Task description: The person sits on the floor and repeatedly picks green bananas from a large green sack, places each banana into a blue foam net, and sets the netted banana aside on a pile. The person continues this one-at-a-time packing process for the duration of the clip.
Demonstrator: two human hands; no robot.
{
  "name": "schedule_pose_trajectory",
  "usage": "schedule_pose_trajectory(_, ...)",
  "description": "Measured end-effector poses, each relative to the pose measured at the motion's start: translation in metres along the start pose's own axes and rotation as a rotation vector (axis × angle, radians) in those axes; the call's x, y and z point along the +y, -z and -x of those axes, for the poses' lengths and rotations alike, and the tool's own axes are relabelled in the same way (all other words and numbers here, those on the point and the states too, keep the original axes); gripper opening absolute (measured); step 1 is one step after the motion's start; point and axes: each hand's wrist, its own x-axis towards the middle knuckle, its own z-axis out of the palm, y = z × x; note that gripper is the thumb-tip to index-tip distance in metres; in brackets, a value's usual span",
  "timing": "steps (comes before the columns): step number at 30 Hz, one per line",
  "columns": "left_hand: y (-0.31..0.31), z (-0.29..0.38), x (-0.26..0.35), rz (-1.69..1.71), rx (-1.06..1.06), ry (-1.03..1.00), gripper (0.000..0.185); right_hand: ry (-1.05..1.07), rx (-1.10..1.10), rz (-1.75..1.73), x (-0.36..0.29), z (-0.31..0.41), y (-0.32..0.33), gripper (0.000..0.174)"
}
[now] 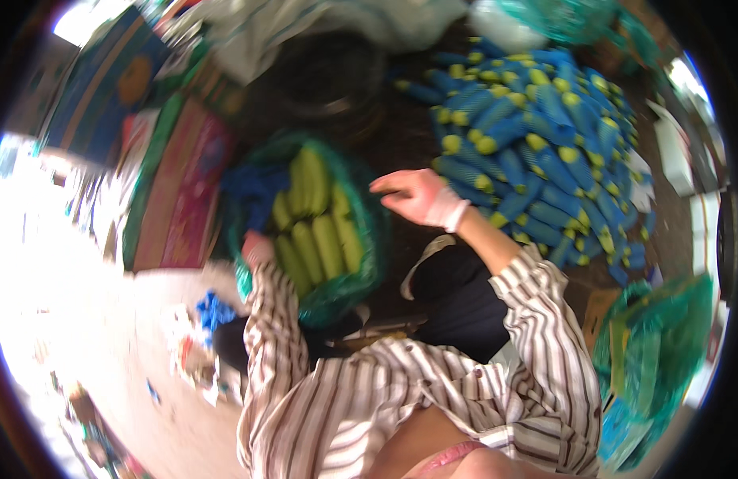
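My left hand (pixel 258 248), in a pinkish glove, is at the left edge of a container lined with green plastic (pixel 369 251); its fingers are partly hidden. Long green vegetables (pixel 327 245) lie side by side inside the lining, with blue netting (pixel 258 188) at their upper left. My right hand (pixel 414 194), gloved in pink with a white cuff, is raised between the container and a heap, its fingers apart and nothing in them. That heap, to the right, is of similar vegetables in blue mesh sleeves (pixel 524 149), their yellow-green ends showing.
A red and brown carton (pixel 180 191) stands left of the container, a blue carton (pixel 106 90) beyond it. Farther up are a dark round tub (pixel 327 75) and white sacking (pixel 345 18). A green plastic bag (pixel 662 353) stands at lower right. Scraps (pixel 195 353) litter the floor at left.
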Motion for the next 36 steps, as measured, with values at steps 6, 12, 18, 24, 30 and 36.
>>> schedule_pose_trajectory(6,0.063,0.104,0.026,0.527,0.067,0.058,0.048,-0.215,-0.063,-0.320,-0.026,0.001,-0.021,0.036)
schedule_pose_trajectory(12,0.084,0.228,0.125,1.815,-0.589,0.439,0.049,0.127,-0.204,-0.021,-0.061,0.014,-0.072,0.041)
schedule_pose_trajectory(18,0.104,0.235,0.146,1.838,-0.892,-0.157,0.070,-0.102,-0.003,-0.067,-0.031,0.022,-0.074,0.016)
schedule_pose_trajectory(24,0.136,0.207,0.167,1.898,0.008,-0.461,0.011,-0.671,-0.165,-0.113,-0.023,0.007,-0.057,0.028)
schedule_pose_trajectory(30,0.162,0.227,0.166,1.796,-0.332,-0.164,0.011,-0.827,-0.198,-1.424,0.001,0.010,-0.063,0.043)
schedule_pose_trajectory(36,0.140,0.212,0.183,0.902,-0.043,-1.130,0.032,-0.141,0.013,0.194,0.025,0.001,-0.039,0.019)
